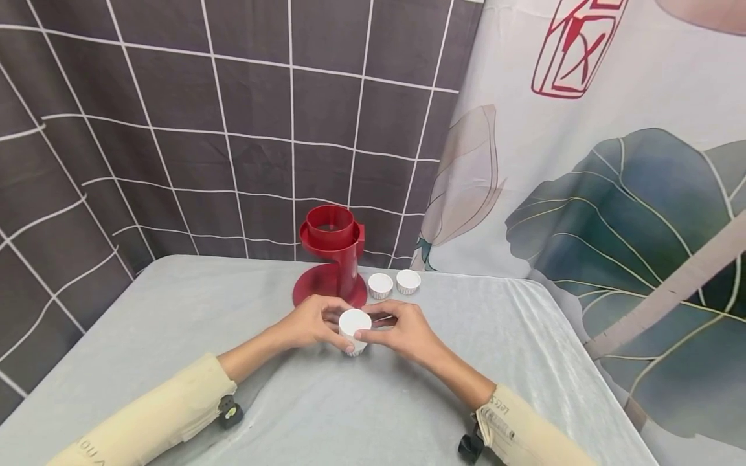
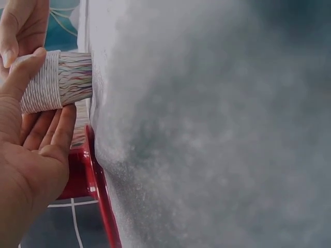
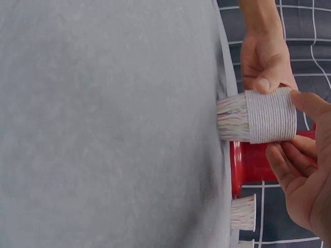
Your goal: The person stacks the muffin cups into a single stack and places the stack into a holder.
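A stack of nested white paper baking cups [image 1: 355, 320] stands upright at the middle of the table, between both hands. Its many rims form a ribbed band, and the lowest cup's side [image 2: 76, 77] carries thin coloured streaks. My left hand [image 1: 315, 322] grips the stack from the left, thumb in front and fingers behind. From the right, my right hand [image 1: 408, 330] holds the same stack between thumb and fingers, as the right wrist view also shows around the ribbed band [image 3: 272, 116]. The stack's base is at or very near the cloth.
Just behind the hands stands a red plastic holder [image 1: 348, 268] with a round base and a ring-shaped top. To its right sit two white baking cups [image 1: 381, 285] side by side. A pale grey cloth [image 1: 245, 375] covers the table, with curtains behind it.
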The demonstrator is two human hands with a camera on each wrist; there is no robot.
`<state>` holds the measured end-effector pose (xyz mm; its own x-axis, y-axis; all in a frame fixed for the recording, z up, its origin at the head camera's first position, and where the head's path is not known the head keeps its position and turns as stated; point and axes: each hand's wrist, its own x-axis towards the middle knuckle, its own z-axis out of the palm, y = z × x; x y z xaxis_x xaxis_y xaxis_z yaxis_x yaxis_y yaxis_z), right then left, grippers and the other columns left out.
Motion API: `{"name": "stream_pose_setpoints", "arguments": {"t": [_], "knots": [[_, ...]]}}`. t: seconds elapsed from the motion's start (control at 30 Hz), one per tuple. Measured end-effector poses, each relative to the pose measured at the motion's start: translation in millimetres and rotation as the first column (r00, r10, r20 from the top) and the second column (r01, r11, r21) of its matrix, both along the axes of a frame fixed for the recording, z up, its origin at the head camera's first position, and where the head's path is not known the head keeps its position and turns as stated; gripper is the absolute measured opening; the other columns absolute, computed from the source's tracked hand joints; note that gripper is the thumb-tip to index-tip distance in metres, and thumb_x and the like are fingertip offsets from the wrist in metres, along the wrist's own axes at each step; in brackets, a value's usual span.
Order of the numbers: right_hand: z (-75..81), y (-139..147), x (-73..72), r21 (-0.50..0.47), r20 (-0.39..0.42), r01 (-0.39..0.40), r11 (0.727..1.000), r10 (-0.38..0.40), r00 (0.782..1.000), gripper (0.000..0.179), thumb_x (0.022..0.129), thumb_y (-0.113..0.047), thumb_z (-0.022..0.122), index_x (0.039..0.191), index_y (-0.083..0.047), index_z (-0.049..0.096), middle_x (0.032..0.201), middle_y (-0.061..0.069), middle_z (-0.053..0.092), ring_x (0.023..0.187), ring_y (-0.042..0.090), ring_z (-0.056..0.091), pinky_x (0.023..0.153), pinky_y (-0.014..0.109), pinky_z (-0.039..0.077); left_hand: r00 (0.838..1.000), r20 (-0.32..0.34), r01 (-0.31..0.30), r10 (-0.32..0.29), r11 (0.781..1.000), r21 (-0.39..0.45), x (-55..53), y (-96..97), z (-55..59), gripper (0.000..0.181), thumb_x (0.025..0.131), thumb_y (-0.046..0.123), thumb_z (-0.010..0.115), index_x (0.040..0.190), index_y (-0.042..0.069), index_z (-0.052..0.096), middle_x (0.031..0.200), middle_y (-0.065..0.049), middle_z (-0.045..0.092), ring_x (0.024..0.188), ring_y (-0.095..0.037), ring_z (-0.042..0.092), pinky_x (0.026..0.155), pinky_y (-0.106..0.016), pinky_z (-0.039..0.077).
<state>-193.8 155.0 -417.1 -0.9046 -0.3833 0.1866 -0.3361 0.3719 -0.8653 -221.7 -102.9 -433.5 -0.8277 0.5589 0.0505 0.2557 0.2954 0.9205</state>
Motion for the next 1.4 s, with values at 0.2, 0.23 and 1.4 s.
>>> {"name": "stream_pose_setpoints", "arguments": {"t": [0.2,0.23,1.4], "knots": [[-0.1,8,-4.8,0.024,-0.021,-0.016,1.0,0.017,1.0,0.041,0.086,-0.023,0.099,0.122,-0.008,0.086,0.112,0.006,0.088,0.1,0.016,0.083,0.091,0.022,0.067,1.0,0.006,0.004,-0.004,1.0,-0.004,-1.6,1.1,-0.1,0.057,0.082,0.01,0.101,0.134,0.006,0.077,0.121,-0.012,0.082,0.109,-0.022,0.083,0.098,-0.035,0.069],[-0.2,9,-5.8,0.03,-0.021,-0.011,0.999,0.012,1.0,0.041,0.086,-0.023,0.099,0.122,-0.007,0.086,0.112,0.006,0.088,0.099,0.016,0.083,0.091,0.023,0.067,1.0,0.003,0.006,-0.006,1.0,-0.005,-1.7,1.2,0.0,0.058,0.082,0.01,0.101,0.135,0.005,0.076,0.122,-0.012,0.082,0.109,-0.023,0.083,0.098,-0.036,0.07],[10.1,55,-50.2,0.114,-0.026,0.235,0.965,-0.234,0.972,0.037,0.096,-0.027,0.091,0.123,-0.004,0.085,0.119,0.013,0.087,0.108,0.024,0.084,0.087,0.02,0.063,1.0,0.001,-0.024,0.024,1.0,-0.015,4.3,0.5,2.3,0.059,0.086,0.018,0.1,0.139,0.007,0.076,0.126,-0.012,0.08,0.108,-0.02,0.081,0.1,-0.039,0.069]]}}
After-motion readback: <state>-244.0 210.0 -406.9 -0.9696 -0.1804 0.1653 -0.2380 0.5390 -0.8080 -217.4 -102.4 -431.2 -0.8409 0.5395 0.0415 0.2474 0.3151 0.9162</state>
